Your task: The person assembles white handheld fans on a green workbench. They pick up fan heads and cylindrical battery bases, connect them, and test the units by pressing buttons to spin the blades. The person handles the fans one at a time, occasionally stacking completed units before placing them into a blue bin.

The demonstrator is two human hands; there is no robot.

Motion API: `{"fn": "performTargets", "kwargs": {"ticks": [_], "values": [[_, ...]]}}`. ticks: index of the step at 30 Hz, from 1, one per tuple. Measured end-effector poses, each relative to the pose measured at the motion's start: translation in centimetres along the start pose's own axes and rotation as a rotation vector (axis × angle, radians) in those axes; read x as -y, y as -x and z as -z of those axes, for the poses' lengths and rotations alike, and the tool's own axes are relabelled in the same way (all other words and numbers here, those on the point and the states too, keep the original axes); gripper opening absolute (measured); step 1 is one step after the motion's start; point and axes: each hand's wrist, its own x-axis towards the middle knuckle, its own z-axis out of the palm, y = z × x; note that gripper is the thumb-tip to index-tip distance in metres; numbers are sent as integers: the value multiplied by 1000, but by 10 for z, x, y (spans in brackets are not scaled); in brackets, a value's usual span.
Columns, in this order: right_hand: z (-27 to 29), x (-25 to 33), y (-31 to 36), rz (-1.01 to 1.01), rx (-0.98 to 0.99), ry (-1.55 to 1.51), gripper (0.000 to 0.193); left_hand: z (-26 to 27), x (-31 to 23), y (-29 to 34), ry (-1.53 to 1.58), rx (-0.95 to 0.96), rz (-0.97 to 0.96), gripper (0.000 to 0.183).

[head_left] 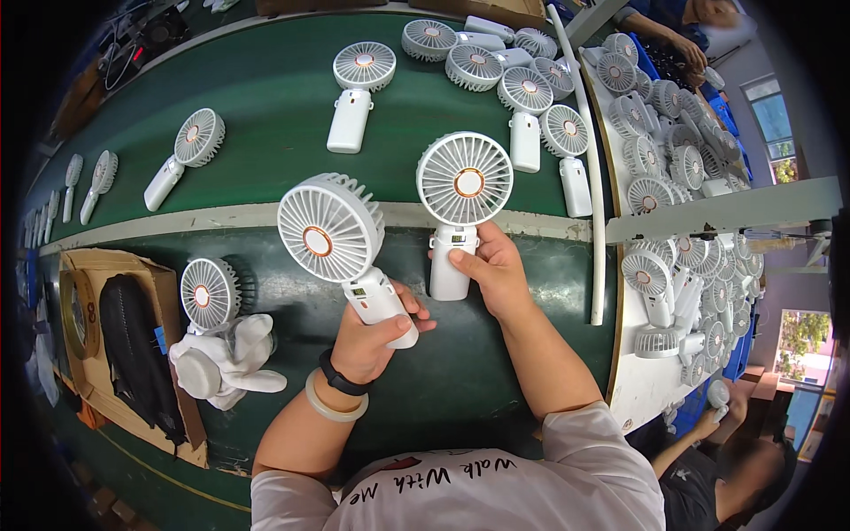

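My left hand (372, 334) is wrapped round the handle of a white handheld fan (329, 228), whose round head tilts to the left. In my right hand (492, 270) is a second white handheld fan (465, 181), held upright with my thumb on its handle. Both fans have an orange ring at the hub and a small lit display on the handle. The two fan heads are apart, side by side above the near part of the green bench (425, 389). A dark band and a pale bangle are on my left wrist.
Several white fans (363, 71) lie on the green belt beyond a pale rail. At left are a cardboard box (168, 301) with a black pouch, and a fan beside a white plush toy (232, 358). Right of a white pipe (598, 177), many fans cover another table; two people work there.
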Motion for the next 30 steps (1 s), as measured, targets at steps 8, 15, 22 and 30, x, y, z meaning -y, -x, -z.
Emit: {"fn": "performTargets", "kwargs": {"ticks": [8,15,22,30], "values": [[-1,0,1,14,17,34,48,0,0,0,-65,41,-60,44],[-1,2,1,-26,25,2,46,-3,0,0,-41,30,-71,45],[-1,1,0,-12,19,-11,48,-2,0,-1,-49,36,-68,45],[-1,2,0,-3,-13,-43,45,-3,1,-1,-55,35,-76,45]]}}
